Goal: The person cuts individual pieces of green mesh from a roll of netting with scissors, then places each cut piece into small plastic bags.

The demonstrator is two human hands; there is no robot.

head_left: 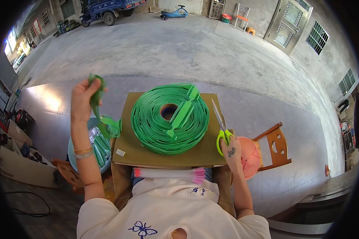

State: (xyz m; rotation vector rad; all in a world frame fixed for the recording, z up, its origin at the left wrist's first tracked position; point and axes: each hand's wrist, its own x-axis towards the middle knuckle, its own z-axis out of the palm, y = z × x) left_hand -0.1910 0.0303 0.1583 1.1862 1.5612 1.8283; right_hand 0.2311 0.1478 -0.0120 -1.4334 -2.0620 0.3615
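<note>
Head view: the green strip [95, 106] is pinched in your left hand [80, 101], raised off the cardboard sheet's [127, 147] left edge, above the blue basin [70, 153]. Its long axis runs near-vertical: top end past your fingers, tail hanging beside the left edge. I'd keep it untwisted and lower it tail-first. Your right hand [232, 153] is closed on the scissors [220, 127] at the right edge. Blades look shut, tips pointing away from you; park them clear of the coil [147, 119].
</note>
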